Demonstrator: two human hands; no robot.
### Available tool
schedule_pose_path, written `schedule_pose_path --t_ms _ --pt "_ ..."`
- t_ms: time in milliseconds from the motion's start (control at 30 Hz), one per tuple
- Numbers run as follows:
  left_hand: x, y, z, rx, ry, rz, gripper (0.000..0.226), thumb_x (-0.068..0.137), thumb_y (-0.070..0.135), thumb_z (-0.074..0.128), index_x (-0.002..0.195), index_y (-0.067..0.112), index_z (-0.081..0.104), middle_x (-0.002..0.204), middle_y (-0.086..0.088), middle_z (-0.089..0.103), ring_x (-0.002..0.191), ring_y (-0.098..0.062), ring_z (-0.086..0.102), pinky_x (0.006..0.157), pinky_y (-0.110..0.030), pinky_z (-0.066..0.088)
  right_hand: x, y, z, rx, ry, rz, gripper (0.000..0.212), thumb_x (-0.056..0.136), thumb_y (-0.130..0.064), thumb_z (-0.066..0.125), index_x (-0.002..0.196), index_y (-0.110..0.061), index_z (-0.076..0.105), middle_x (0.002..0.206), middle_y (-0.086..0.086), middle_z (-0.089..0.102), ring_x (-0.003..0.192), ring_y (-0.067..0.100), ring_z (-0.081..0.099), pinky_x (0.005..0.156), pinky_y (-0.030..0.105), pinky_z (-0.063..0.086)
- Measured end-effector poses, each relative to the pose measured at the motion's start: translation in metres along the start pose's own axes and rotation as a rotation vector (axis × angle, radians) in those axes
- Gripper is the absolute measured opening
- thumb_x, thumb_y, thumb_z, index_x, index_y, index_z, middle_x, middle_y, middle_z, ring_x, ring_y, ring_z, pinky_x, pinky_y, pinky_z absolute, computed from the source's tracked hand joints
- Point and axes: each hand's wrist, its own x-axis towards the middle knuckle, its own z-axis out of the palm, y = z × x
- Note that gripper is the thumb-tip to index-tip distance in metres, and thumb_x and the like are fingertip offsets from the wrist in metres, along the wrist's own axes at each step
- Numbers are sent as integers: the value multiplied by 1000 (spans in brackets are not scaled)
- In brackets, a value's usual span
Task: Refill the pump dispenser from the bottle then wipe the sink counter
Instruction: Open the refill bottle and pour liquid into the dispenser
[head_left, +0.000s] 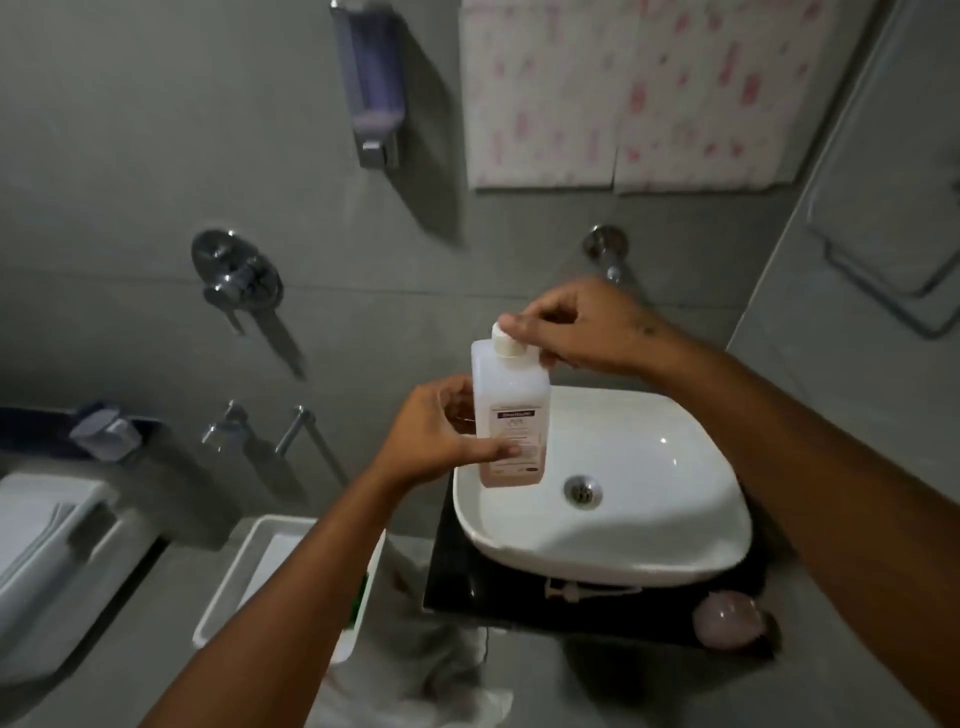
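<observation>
A translucent white bottle (511, 410) with a label and pinkish liquid near its bottom is held upright over the left rim of the white sink basin (649, 530). My left hand (441, 436) grips the bottle's lower body. My right hand (566, 327) has its fingers closed on the white cap (504, 340) at the top. A wall-mounted soap dispenser (371, 88) with purple liquid hangs above, at the upper left. The basin stands on a black counter (457, 582).
A wall mixer handle (236, 275) and two spouts (260, 426) are at the left. A patterned towel (634, 93) hangs on the wall. A white bin (244, 571), a toilet (47, 545), white cloth (426, 675) and a pink round object (727, 618) lie below.
</observation>
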Motion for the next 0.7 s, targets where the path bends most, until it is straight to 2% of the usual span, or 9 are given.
schedule_pose_path --t_ms 100,200,267,333,400,467,533,600,700 --pt "14 22 5 25 -26 55 54 65 17 99 112 8 72 104 -4 82 94 -22 80 84 -49 64 11 -20 -22 -352 29 -94 64 79 -73 59 66 -12 73 54 3 63 46 8 49 51 27 40" --pt "19 33 11 21 -34 102 55 65 24 98 111 8 73 105 -4 82 95 -23 80 85 -50 64 13 -32 -42 -562 -107 -183 49 91 -54 62 81 -8 75 65 6 64 53 15 51 56 35 47" --pt "19 33 15 24 -43 104 56 65 24 97 113 7 72 106 -6 81 96 -24 79 87 -52 63 10 -37 -55 -569 -281 -217 21 94 -37 65 103 -22 75 90 -3 69 72 10 58 67 32 50" --pt "18 31 17 29 -50 95 54 67 19 97 113 6 71 108 -7 81 98 -25 79 87 -54 62 10 -38 -65 -568 -378 -226 29 92 -29 67 120 -32 69 106 -10 61 86 7 59 79 30 53" --pt "19 31 19 13 -32 93 52 67 14 97 112 6 72 106 -8 81 97 -26 79 87 -55 62 12 -35 -67 -542 -353 -161 48 88 -45 71 133 -31 59 111 -10 60 93 11 63 81 33 57" --pt "19 33 19 11 -21 101 50 68 14 96 112 6 72 106 -8 81 96 -26 79 86 -54 63 16 -34 -65 -561 -270 -94 60 84 -62 67 126 -19 64 104 -6 68 85 17 68 73 32 59" --pt "19 35 19 21 -31 104 50 70 14 96 113 6 72 107 -7 81 97 -24 79 86 -53 63 19 -33 -64 -554 -246 -121 48 87 -55 68 109 -14 74 87 -3 73 72 15 69 64 28 59" --pt "18 34 18 36 -43 104 52 70 14 95 115 6 71 109 -7 81 99 -24 79 87 -52 63 18 -34 -64 -490 -331 -172 29 88 -37 72 113 -23 74 97 -9 70 78 8 68 68 26 58" --pt "16 32 16 31 -39 95 54 70 15 95 116 5 70 111 -9 80 100 -26 79 88 -53 62 20 -37 -62 -474 -334 -173 44 88 -43 72 129 -30 65 112 -11 62 82 2 60 62 16 48"
